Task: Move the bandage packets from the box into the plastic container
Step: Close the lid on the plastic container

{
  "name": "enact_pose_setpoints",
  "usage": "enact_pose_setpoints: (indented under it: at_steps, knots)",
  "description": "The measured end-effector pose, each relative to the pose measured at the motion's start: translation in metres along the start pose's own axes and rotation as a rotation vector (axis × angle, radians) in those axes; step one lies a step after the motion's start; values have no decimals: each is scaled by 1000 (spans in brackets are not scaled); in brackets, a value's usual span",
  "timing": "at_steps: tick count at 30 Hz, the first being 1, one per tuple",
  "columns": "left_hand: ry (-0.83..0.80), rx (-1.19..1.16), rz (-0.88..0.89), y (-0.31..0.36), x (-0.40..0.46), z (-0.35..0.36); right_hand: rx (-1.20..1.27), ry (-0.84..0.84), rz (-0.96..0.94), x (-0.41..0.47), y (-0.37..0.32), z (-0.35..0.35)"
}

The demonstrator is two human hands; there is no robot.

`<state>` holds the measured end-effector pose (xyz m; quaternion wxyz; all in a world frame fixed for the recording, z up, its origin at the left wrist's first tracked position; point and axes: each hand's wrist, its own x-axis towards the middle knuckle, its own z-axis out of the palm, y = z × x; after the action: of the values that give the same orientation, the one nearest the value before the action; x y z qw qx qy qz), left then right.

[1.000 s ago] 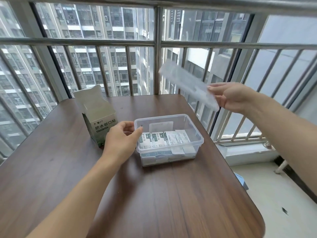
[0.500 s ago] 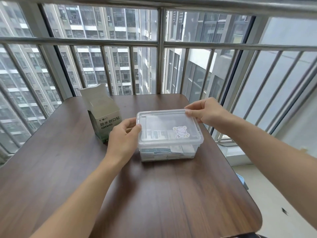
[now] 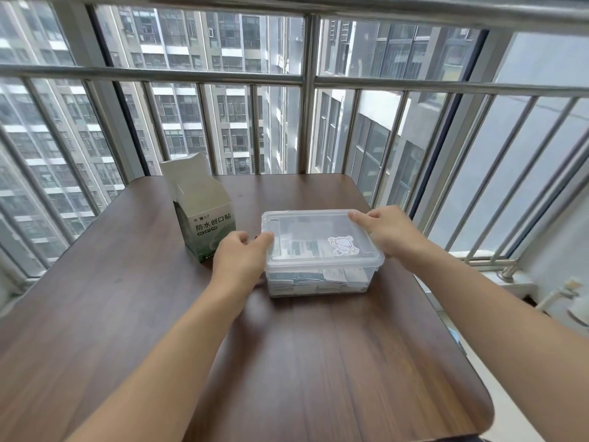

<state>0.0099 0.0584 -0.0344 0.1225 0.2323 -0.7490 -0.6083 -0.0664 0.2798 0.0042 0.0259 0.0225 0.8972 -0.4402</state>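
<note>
The clear plastic container (image 3: pixel 373 266) stands mid-table with its lid (image 3: pixel 306 228) on; the lid bears a small white cartoon sticker. Several bandage packets (image 3: pixel 306 277) show through the lid and the front wall. My left hand (image 3: pixel 239 260) grips the container's left side, thumb at the lid's near-left corner. My right hand (image 3: pixel 387 232) rests on the lid's right rim, its index finger lying straight at the far-right corner. The grey-green bandage box (image 3: pixel 204 215) stands upright just left of the container with its top flap open; its inside is hidden.
The dark wooden table (image 3: pixel 287 362) has a rounded edge close to the container's right. A metal railing (image 3: pixel 307 90) with vertical bars runs right behind the table's far edge. To the right lie a low ledge and the floor.
One second ago my right hand held the lid up in the air; it has since come down onto the container. My left hand stayed at the container's left side. The view shifted slightly.
</note>
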Motion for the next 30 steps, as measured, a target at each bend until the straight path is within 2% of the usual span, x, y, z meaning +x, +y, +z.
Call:
enact_pose_setpoints:
  at_steps: [3,5,7,10,13,17,24,30]
  knots:
    - [-80,-109,-119,-3,-3,-3,124,-136,188,-17,-3,-15]
    - [-65,-68,-106,-4,-5,-4,150,-217,249,-30,0,-20]
    - [-4,17,-35,-1,-7,-5,144,-193,237,-39,4,-17]
    - [105,267,135,10,-10,-6,108,-12,118,-44,8,-9]
    - [189,535,267,19,-18,-4,-99,179,-54,-43,8,-2]
    - [206,663,324,18,-13,-1,-382,320,-147,-44,4,9]
    - [188,824,425,25,-10,2,-601,375,-222,-47,-4,14]
    - [107,815,444,27,-5,-5,-870,280,-249,-55,-26,6]
